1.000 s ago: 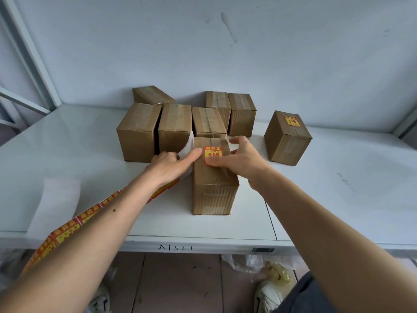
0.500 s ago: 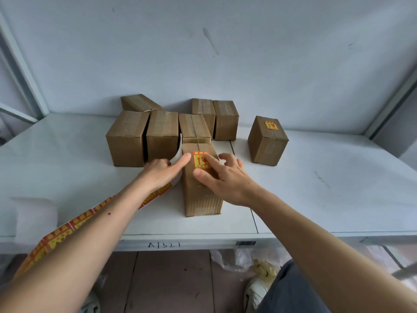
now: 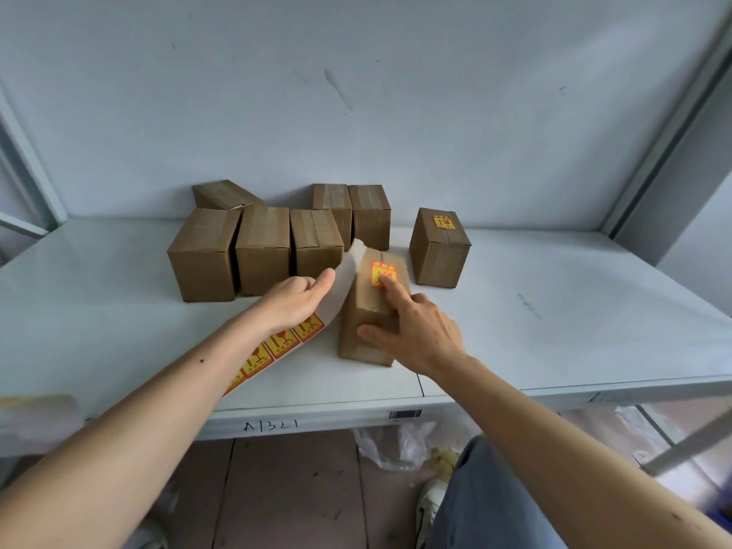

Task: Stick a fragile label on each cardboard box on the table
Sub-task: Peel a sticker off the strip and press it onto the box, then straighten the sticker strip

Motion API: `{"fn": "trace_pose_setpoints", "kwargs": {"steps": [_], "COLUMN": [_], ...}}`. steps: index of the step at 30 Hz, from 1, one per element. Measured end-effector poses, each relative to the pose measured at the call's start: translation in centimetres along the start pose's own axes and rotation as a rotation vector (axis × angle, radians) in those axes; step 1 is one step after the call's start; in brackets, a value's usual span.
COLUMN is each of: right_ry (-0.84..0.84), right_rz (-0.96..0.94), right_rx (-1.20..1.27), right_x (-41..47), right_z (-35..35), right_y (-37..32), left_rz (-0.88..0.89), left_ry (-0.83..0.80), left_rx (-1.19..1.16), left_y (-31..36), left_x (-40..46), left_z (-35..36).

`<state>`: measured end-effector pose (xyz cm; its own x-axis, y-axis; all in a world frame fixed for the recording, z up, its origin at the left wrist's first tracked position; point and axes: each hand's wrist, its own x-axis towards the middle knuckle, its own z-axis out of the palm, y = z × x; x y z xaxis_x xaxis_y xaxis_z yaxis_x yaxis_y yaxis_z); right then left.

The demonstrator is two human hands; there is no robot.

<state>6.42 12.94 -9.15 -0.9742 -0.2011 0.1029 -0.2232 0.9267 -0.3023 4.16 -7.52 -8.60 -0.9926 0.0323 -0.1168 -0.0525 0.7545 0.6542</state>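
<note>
A cardboard box (image 3: 368,311) stands near the front of the white table (image 3: 554,311), with a red and yellow fragile label (image 3: 383,273) on its top. My right hand (image 3: 416,326) grips this box, forefinger pressing on the label and thumb on the near side. My left hand (image 3: 295,297) holds a strip of label backing (image 3: 285,342) that carries several fragile labels and runs back under my forearm. To the right stands another box (image 3: 439,249) with a label (image 3: 443,222) on top. Several unlabelled boxes (image 3: 261,249) are grouped behind.
A grey wall rises right behind the boxes. Shelf posts (image 3: 665,144) stand at the right and left ends. A blurred paper piece (image 3: 35,414) lies at the front left edge. Below the table are plastic bags (image 3: 396,449) and my shoe (image 3: 429,505).
The box under my right hand has slid right, toward the labelled box. My left thumb has come off the label and the strip end now curls up beside the box.
</note>
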Motion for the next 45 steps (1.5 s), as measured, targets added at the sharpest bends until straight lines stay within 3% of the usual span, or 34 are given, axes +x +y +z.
{"fn": "trace_pose_setpoints", "kwargs": {"steps": [9,16,27,29,31,32,34,36,39,42,45], "right_ry": [0.068,0.081,0.130,0.301,0.454,0.403,0.129,-0.080,-0.052,0.063,0.234], "right_rz": [0.191,0.234,0.349,0.285,0.212,0.217,0.293,0.344,0.356,0.396,0.487], "right_rx": [-0.092,-0.168,-0.148,-0.061,0.206,0.407,0.784,0.960,1.049,1.188,1.226], "right_x": [4.5,8.8,15.7,15.2,14.0,13.1,11.3,10.1,9.5,9.6,10.1], "right_z": [-1.5,-1.8,-1.2,-1.3,-1.1,-1.2,-1.2,-1.3,-2.6,-4.5,-5.9], "right_y": [4.1,7.3,10.2,9.2,7.5,6.4,4.2,2.8,1.5,0.9,1.0], "left_rz": [0.208,0.216,0.157,0.148,0.141,0.141,0.150,0.173,0.123,-0.039,-0.082], "left_ry": [0.078,0.092,-0.072,-0.061,-0.046,-0.036,-0.013,0.011,0.007,-0.175,-0.439], "left_rx": [0.091,-0.002,-0.288,-0.338,-0.396,-0.428,-0.501,-0.553,-0.735,-0.871,-0.698], "left_y": [2.6,4.2,4.3,4.1,3.9,3.8,4.0,4.3,4.4,2.9,0.7], "left_x": [1.5,4.1,6.8,6.8,6.6,6.4,5.8,5.1,3.2,0.8,-1.8], "left_z": [1.2,2.2,3.5,3.6,3.6,3.6,3.4,3.0,2.3,2.3,2.4]}}
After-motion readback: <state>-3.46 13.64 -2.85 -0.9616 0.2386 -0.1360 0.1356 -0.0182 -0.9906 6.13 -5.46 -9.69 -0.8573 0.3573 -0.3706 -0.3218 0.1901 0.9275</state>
